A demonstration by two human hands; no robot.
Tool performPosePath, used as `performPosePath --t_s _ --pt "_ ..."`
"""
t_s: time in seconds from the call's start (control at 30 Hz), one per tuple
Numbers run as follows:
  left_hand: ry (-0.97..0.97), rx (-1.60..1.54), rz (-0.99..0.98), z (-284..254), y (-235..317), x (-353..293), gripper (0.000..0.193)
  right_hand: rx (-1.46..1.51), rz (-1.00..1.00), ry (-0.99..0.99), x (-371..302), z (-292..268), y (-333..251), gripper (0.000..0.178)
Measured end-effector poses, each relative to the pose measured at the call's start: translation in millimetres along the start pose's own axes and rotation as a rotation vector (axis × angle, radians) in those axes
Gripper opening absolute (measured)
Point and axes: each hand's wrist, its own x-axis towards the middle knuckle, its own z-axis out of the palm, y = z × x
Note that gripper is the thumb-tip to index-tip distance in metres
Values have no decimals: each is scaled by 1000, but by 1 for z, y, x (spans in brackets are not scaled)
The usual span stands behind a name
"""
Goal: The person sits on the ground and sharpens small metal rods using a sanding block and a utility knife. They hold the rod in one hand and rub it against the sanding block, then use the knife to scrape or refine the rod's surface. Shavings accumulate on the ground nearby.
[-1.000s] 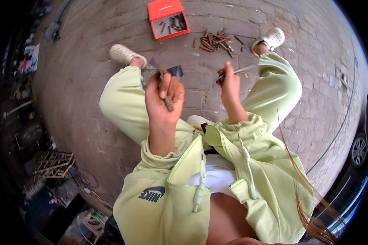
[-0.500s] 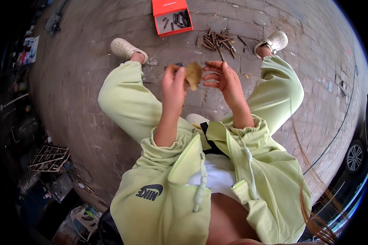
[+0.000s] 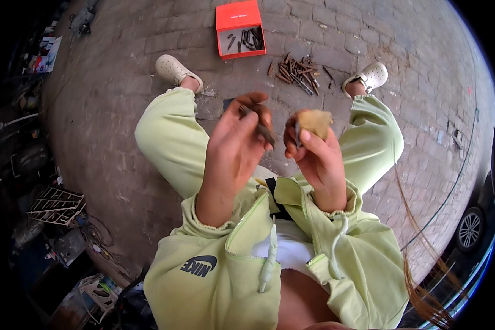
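Observation:
My left hand is raised between my knees, its fingers closed round a short, dark, rusty metal piece. Opposite it, my right hand pinches a tan, ragged-edged sheet, perhaps sandpaper, between thumb and fingers. A greyish edge shows beside that sheet, too blurred to name. The two hands are apart. Beyond them on the paving lies a pile of rusty metal pieces. Left of the pile, an open red box holds several dark metal pieces.
My feet in cream clogs flank the work area on the brick paving. A dark flat thing lies partly hidden behind my left hand. Metal racks and clutter stand at the left; a dark car's wheel shows at the right.
The tan sheet has passed from my left hand to my right, which was open before. Both hands have come nearer to me, and the dark metal piece now shows in my left hand.

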Motion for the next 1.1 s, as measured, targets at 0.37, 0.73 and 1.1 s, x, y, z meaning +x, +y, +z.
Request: performPosePath --t_s 0.37,0.73,1.1 --pt "-278 327 326 67 15 -18 50 -186 -431 -140 -35 39 -28 17" --pt "-206 334 407 75 6 -18 36 -757 -806 -170 -46 40 -28 18" --pt "-134 379 416 81 2 -17 50 -1265 -1061 -280 -47 40 -30 30"
